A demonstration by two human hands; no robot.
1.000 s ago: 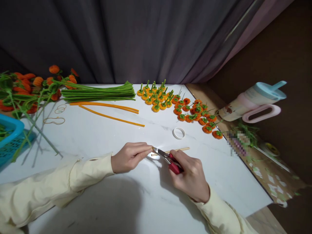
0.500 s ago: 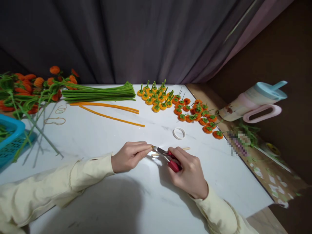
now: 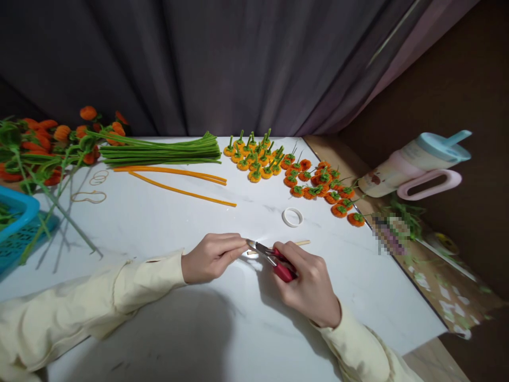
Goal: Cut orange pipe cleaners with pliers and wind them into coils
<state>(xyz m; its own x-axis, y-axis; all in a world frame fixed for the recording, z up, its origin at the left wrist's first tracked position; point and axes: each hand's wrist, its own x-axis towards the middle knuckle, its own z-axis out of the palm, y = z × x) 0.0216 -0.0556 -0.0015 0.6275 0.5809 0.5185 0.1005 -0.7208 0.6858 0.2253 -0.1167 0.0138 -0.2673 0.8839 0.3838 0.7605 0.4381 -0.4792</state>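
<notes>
My right hand (image 3: 310, 278) is closed around the red handles of a pair of pliers (image 3: 264, 250), whose metal jaws point left. The tips of the jaws meet the fingertips of my left hand (image 3: 212, 257). That hand is closed in a pinch, and whatever sits between its fingers is hidden or too small to name. Beneath the pliers a thin wooden stick (image 3: 304, 242) lies on the white table, partly covered by my right hand. A white ring (image 3: 292, 217) lies just beyond.
Green pipe cleaners (image 3: 159, 151) and orange pipe cleaners (image 3: 183, 194) lie at the back. Beside them sit yellow pumpkins (image 3: 254, 175) and orange pumpkins (image 3: 339, 210). A blue basket (image 3: 19, 204) and orange flowers (image 3: 40, 140) are left; a tumbler (image 3: 405, 164) stands right.
The pliers' jaws have shifted very slightly left at my left fingertips. Both hands keep nearly the same place and hold.
</notes>
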